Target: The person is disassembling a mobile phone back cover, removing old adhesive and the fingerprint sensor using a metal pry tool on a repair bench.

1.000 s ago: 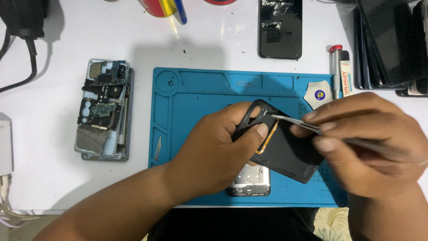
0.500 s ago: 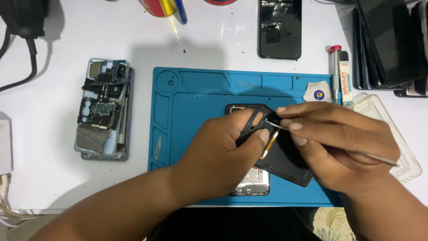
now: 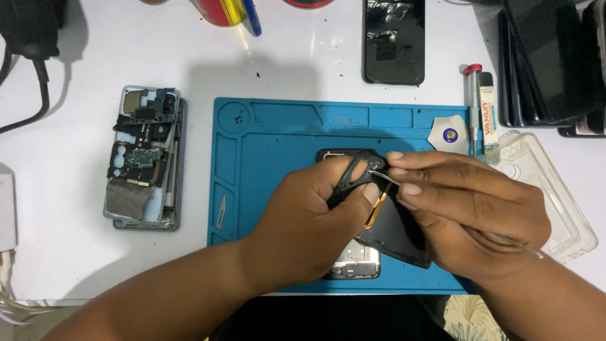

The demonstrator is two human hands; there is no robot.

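The left hand [image 3: 309, 221] grips a black plastic phone frame piece [image 3: 379, 208] by its upper corner, thumb and fingers closed on it, holding it tilted above an opened phone [image 3: 353, 262] that lies on the blue repair mat [image 3: 271, 139]. The right hand [image 3: 467, 215] pinches thin metal tweezers [image 3: 379, 175], whose tips meet the frame piece near an orange strip, probably a flex cable, though it is too small to be sure. The tweezers' far end sticks out past the right wrist. On the white table [image 3: 76, 265], left of the mat, lies a disassembled phone with exposed boards [image 3: 145, 158]. Above the mat lies a dark phone [image 3: 392, 41]; at right sit a clear phone case [image 3: 549, 189] and a small screwdriver [image 3: 470, 101].
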